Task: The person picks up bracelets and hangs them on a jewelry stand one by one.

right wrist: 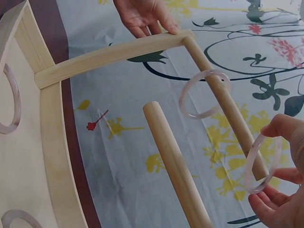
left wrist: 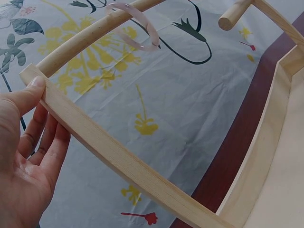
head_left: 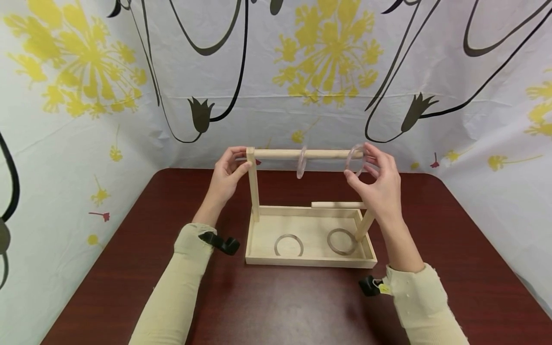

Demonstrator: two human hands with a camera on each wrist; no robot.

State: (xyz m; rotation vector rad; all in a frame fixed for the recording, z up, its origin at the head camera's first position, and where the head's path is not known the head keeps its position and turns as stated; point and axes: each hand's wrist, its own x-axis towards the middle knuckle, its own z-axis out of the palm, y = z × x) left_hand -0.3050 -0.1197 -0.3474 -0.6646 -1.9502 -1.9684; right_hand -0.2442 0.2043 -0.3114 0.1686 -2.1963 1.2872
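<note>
My left hand (head_left: pixel 228 173) pinches the top of the wooden stand's left post (head_left: pixel 253 184), thumb in front and fingers behind. In my right hand (head_left: pixel 379 178), thumb and fingers pinch a translucent pinkish bangle (right wrist: pixel 249 166) at the free right end of the upper wooden rod (head_left: pixel 276 154). That rod's tip shows inside the bangle's ring in the right wrist view. Another pinkish bangle (head_left: pixel 301 164) hangs around the same rod near its middle. Below, a shorter rod (head_left: pixel 336 205) juts leftward from the right post (head_left: pixel 364 225), partly covered by my right hand.
Two more bangles lie flat in the shallow wooden tray base (head_left: pixel 310 262), one left bangle (head_left: pixel 277 244) and one right bangle (head_left: pixel 329 239). The stand sits on a dark red-brown table (head_left: pixel 284 306). Behind it hangs a white cloth (head_left: pixel 258 72) printed with flowers.
</note>
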